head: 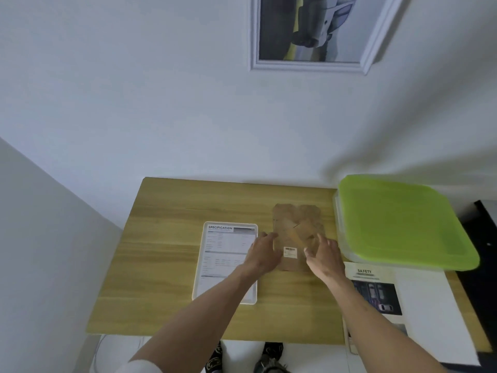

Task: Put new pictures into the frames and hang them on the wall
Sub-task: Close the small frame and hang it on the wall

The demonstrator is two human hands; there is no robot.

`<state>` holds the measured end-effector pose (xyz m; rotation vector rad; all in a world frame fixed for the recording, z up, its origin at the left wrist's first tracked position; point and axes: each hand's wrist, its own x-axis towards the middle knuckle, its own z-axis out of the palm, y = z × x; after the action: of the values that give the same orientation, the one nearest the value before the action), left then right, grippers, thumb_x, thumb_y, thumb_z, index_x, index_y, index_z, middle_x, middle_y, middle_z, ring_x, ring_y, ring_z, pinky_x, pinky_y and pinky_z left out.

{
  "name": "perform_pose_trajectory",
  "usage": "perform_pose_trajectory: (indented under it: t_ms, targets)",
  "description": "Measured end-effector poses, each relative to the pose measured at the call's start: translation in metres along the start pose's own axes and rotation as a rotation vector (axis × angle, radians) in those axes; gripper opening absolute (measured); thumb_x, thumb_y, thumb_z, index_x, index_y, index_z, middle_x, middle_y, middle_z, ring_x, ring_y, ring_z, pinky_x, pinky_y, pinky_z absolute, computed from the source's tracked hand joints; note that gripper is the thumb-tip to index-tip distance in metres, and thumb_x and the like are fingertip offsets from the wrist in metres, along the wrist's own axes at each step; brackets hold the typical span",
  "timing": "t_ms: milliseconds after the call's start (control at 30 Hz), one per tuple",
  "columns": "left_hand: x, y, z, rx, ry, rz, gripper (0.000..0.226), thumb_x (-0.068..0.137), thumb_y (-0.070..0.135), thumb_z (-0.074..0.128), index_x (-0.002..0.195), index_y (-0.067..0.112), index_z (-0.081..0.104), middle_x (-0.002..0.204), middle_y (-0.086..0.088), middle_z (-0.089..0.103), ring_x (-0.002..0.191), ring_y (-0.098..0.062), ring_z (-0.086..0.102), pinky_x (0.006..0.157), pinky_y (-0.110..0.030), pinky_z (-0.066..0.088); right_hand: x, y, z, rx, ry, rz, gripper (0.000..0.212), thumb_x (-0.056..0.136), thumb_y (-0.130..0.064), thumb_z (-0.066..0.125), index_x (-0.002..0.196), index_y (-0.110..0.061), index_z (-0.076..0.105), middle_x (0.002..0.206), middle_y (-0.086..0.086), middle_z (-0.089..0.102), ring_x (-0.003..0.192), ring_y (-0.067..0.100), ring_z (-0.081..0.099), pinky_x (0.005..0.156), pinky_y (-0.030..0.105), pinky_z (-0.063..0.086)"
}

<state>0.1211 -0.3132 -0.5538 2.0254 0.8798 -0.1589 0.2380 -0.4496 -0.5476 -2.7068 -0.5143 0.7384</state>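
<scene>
A brown backing board point(295, 224) with a small white label lies flat on the wooden table point(174, 211). My left hand point(262, 251) rests at its left edge, fingers stretched toward it. My right hand point(324, 254) hovers over its right side with loosely spread fingers. A white frame point(226, 262) holding a "SPECIFICATION" sheet lies to the left, partly under my left forearm. A "SAFETY" poster point(376, 289) lies at the right front. On the wall hangs a white-framed car picture point(309, 33).
A clear plastic box with a green lid point(403, 222) stands at the table's right back, overlapping the poster's top. A grey wall closes the left side. My shoes show below the table's front edge.
</scene>
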Motion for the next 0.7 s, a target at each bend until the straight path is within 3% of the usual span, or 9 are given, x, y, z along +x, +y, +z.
perform_pose_trajectory:
  t_ms: [100,200,367,467,600,700]
  targets:
    - [0.010,0.026,0.019,-0.077,-0.005,-0.163,0.050,0.086,0.014,0.053,0.136,0.008,0.048,0.132,-0.016,0.051,0.114,-0.032,0.056,0.093,-0.037,0.050,0.011,0.009,-0.005,-0.004,-0.054,0.012,0.067,0.096,-0.035,0.054,0.153,-0.021,0.023,0.150,0.012,0.034,0.138,0.030,0.037,0.105,0.043,0.042]
    - [0.017,0.044,0.025,-0.200,0.079,-0.275,0.037,0.085,0.012,0.050,0.121,0.004,0.055,0.121,-0.016,0.059,0.110,-0.033,0.056,0.088,-0.039,0.050,0.022,0.010,-0.006,-0.022,-0.051,0.029,0.062,0.094,-0.031,0.057,0.148,-0.017,0.031,0.144,0.015,0.040,0.134,0.033,0.039,0.100,0.044,0.046]
    - [0.026,0.043,0.025,-0.505,0.127,-0.482,0.047,0.074,0.012,0.064,0.119,0.008,0.054,0.110,-0.010,0.062,0.094,-0.028,0.062,0.076,-0.037,0.056,0.029,0.005,-0.005,0.155,-0.024,0.114,0.062,0.087,-0.033,0.060,0.144,-0.020,0.038,0.134,0.017,0.048,0.124,0.037,0.046,0.095,0.044,0.048]
    - [0.030,0.030,0.017,-0.458,0.159,-0.471,0.025,0.074,0.012,0.063,0.099,0.007,0.065,0.099,-0.010,0.069,0.088,-0.025,0.066,0.074,-0.036,0.058,0.036,0.007,-0.008,0.366,-0.036,0.228,0.069,0.077,-0.039,0.060,0.140,-0.015,0.043,0.116,0.011,0.062,0.103,0.033,0.060,0.085,0.045,0.055]
    - [0.028,0.018,-0.003,-0.404,0.253,-0.390,0.026,0.081,0.014,0.062,0.105,0.014,0.070,0.097,-0.004,0.072,0.090,-0.022,0.068,0.078,-0.034,0.057,0.025,-0.003,-0.016,0.551,-0.045,0.257,0.048,0.085,-0.015,0.064,0.132,-0.008,0.054,0.096,0.002,0.059,0.085,0.023,0.054,0.075,0.033,0.043]
    - [0.020,0.002,-0.025,-0.398,0.243,-0.332,0.031,0.077,0.008,0.060,0.105,0.016,0.069,0.090,-0.006,0.073,0.087,-0.024,0.069,0.076,-0.038,0.059,0.017,-0.014,-0.013,0.653,-0.057,0.199,0.049,0.083,-0.005,0.069,0.130,-0.011,0.056,0.105,0.002,0.062,0.089,0.020,0.056,0.074,0.030,0.041]
